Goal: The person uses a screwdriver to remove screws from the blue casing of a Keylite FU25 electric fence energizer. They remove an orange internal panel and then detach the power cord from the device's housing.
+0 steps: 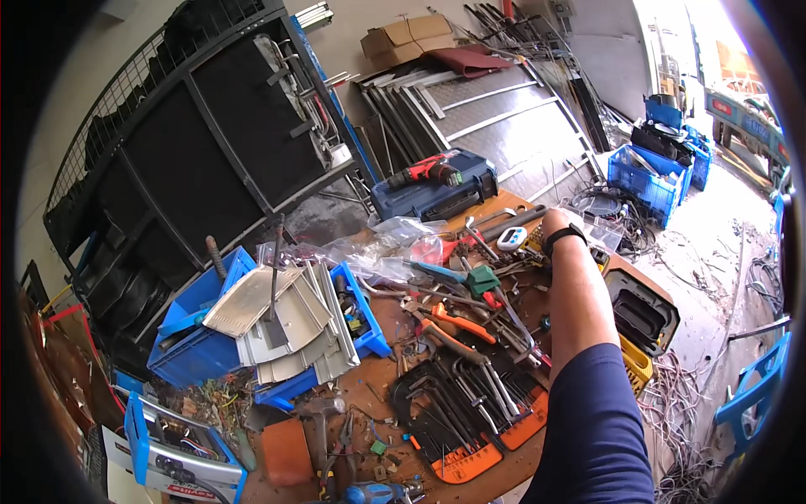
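My right arm reaches across the cluttered workbench (pixel 361 395) to its far right side, a dark band (pixel 564 237) round the wrist. Only the back of my right hand (pixel 555 220) shows, and its fingers are hidden beyond it, so whether they hold anything cannot be made out. Close by on the left are a white-and-blue oval device (pixel 511 238) and a dark rod (pixel 514 223). Nearer lie orange-handled pliers (pixel 463 323), a green block-like piece (pixel 482 280) and a hex key set (pixel 470 403) in a black-and-orange holder. My left hand is out of the picture.
A red drill (pixel 426 170) rests on a dark blue case (pixel 437 191) at the bench's far edge. Blue bins, one holding metal panels (pixel 290 323), stand left. A hammer (pixel 321 412) lies near. An opened black case (pixel 642 311), tangled wires (pixel 676 403) and a blue crate (pixel 645 181) are right.
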`<state>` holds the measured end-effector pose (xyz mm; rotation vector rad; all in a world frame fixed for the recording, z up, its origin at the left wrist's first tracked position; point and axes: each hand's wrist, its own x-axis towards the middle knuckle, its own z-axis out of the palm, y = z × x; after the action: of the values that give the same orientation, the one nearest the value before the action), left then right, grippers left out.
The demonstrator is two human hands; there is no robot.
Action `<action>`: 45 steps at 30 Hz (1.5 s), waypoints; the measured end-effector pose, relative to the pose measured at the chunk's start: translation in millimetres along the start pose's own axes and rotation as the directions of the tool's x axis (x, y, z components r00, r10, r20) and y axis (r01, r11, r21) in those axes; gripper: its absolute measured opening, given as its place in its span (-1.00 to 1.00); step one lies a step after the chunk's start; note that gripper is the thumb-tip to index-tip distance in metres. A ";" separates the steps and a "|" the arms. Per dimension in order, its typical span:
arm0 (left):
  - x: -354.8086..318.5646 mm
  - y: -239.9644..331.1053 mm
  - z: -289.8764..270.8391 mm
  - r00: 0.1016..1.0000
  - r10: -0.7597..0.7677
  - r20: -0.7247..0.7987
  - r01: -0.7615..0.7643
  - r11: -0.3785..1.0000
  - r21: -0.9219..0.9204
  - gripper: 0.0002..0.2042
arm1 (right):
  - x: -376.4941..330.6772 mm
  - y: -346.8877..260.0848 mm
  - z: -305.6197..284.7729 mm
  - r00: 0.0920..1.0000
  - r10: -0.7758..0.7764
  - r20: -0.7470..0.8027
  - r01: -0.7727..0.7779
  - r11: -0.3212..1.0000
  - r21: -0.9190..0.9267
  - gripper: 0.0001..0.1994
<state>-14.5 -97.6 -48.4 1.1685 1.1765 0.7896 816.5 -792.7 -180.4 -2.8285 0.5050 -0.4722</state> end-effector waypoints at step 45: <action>40.1 -61.5 -61.8 0.897 0.321 0.303 -0.329 0.944 -0.026 -0.75 | -485.9 -61.7 -508.9 0.683 -0.485 -0.546 -0.034 -0.768 0.640 -0.64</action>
<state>-70.2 -59.6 -116.7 1.4748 0.7462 0.8092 224.6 -641.1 173.9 -0.6006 -0.9738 -0.2026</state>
